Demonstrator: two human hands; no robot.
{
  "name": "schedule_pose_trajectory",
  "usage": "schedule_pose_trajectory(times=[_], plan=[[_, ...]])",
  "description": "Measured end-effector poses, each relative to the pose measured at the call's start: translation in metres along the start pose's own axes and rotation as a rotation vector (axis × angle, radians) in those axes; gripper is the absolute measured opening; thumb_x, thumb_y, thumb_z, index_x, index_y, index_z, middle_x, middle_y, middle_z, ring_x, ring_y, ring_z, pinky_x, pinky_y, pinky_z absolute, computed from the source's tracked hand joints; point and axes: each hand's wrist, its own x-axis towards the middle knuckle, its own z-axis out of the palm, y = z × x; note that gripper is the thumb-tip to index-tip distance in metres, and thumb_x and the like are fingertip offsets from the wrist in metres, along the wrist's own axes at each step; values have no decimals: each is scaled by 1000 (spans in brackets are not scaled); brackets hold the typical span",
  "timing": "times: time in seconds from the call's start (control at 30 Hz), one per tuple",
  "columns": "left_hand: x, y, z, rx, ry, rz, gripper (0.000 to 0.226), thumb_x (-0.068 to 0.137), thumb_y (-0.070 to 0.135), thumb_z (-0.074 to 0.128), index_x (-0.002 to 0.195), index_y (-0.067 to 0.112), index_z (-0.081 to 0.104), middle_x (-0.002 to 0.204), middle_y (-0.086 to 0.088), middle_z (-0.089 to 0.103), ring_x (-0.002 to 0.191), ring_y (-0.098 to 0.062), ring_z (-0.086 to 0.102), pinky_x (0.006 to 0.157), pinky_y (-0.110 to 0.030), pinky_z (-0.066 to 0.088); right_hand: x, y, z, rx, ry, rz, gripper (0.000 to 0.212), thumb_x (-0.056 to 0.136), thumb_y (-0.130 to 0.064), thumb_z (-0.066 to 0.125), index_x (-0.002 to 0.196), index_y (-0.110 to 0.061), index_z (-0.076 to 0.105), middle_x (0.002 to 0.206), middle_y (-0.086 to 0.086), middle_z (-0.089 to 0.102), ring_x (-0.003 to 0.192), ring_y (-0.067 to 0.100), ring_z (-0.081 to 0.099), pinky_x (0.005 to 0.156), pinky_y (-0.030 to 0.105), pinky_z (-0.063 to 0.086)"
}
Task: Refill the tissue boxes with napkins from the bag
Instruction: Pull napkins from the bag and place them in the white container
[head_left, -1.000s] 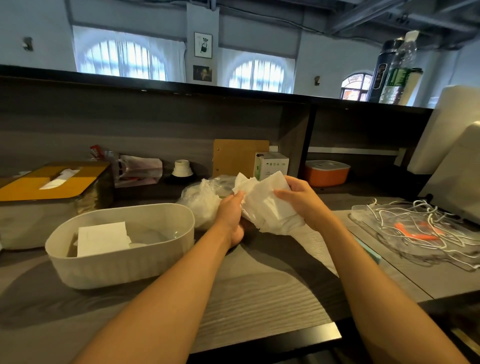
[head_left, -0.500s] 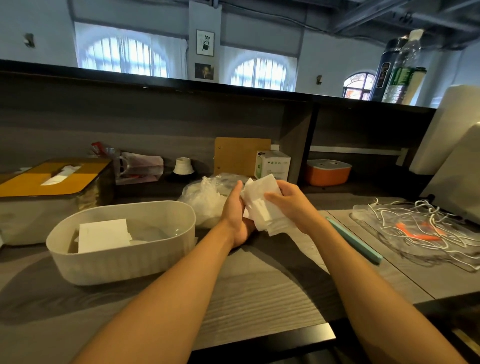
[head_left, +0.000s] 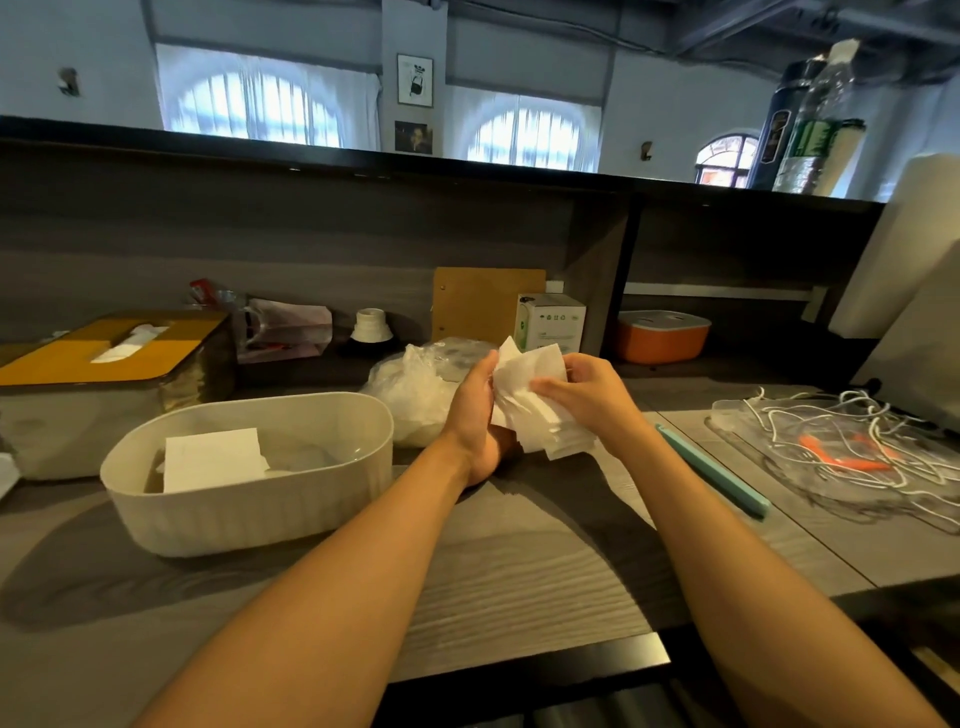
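Observation:
A stack of white napkins (head_left: 530, 400) is held upright above the grey counter between both hands. My left hand (head_left: 472, 415) grips its left side and my right hand (head_left: 582, 395) pinches its right side. Just behind them lies the clear plastic bag (head_left: 410, 395), crumpled. To the left stands an open cream oval tissue box (head_left: 249, 499) with a few white napkins (head_left: 213, 460) lying inside. Further left is a closed tissue box with a yellow lid (head_left: 104, 353), a napkin poking out of its slot.
A teal stick (head_left: 711, 467) lies on the counter to the right, beside a clear tray of white cables (head_left: 852, 441). At the back stand an orange container (head_left: 662, 338), a small white carton (head_left: 550, 322), a brown board (head_left: 483, 306) and a small cup (head_left: 370, 327).
The loose bundle of napkins has been gathered into a tighter stack between both hands. The hands have drawn closer together and the teal stick is now uncovered.

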Motion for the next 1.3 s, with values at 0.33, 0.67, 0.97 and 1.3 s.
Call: schedule_pose_trajectory(times=[0.33, 0.67, 0.97, 1.3], plan=[[0, 0, -1, -30, 73, -3, 40, 101, -1, 35, 134, 14, 52, 110, -10, 65, 97, -27, 64, 76, -42, 57, 10, 10, -7, 404, 179, 251, 16, 95, -20, 62, 111, -19, 57, 108, 3, 60, 98, 20, 58, 85, 39, 52], [6, -3, 2, 106, 281, 80, 26, 104, 15, 46, 129, 21, 50, 112, -6, 62, 99, -25, 60, 77, -41, 55, 6, 2, -17, 587, 392, 182, 16, 100, -28, 54, 114, -29, 50, 109, -1, 61, 94, 19, 61, 80, 42, 57], [6, -10, 8, 67, 239, 144, 34, 104, 38, 43, 118, 21, 68, 107, -9, 74, 102, -29, 68, 87, -43, 57, -3, -15, 26, 581, 238, 306, 14, 99, -27, 53, 112, -24, 55, 102, 1, 60, 90, 21, 60, 76, 44, 58], [1, -10, 12, 261, 218, 272, 32, 106, 42, 34, 112, 30, 63, 105, -3, 72, 97, -20, 70, 81, -36, 58, 1, -4, 22, 606, 85, 492, 32, 87, -36, 71, 109, -20, 55, 105, 8, 62, 98, 29, 62, 91, 50, 53]])
